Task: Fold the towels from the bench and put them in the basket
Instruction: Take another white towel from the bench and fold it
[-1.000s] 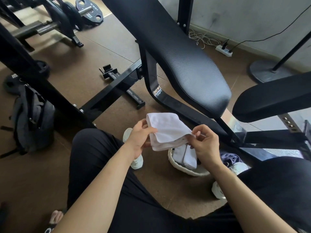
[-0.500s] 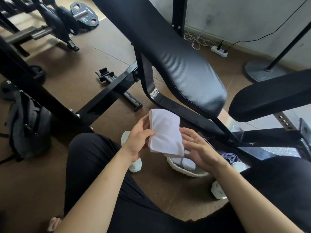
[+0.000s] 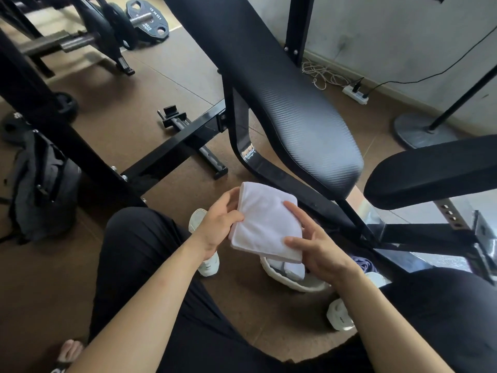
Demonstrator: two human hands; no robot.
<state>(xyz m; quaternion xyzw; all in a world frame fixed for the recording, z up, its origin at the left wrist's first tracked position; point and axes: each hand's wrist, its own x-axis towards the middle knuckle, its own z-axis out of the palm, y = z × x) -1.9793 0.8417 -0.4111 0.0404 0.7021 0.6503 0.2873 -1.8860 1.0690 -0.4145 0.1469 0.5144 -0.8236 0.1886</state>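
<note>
I hold a white towel (image 3: 265, 222), folded into a small rectangle, in the air between my knees. My left hand (image 3: 219, 220) grips its left edge, thumb on top. My right hand (image 3: 313, 244) grips its right edge, with its fingers spread over the top and the lower right corner. Directly below the towel a white basket (image 3: 293, 282) stands on the floor, mostly hidden; folded white towels (image 3: 291, 267) lie inside it. The black padded bench (image 3: 282, 103) slopes up behind, and no towels lie on its visible surface.
The bench's black steel frame (image 3: 172, 146) crosses the brown floor. A second black pad (image 3: 435, 168) juts in from the right. A dark backpack (image 3: 43, 184) lies at the left, weight plates (image 3: 148, 20) at the top left. White shoes (image 3: 207, 265) flank the basket; a power strip (image 3: 355, 94) lies by the wall.
The towel went from loosely draped between both hands to a flat folded rectangle. My right hand moved from pinching its corner to lying over its right side.
</note>
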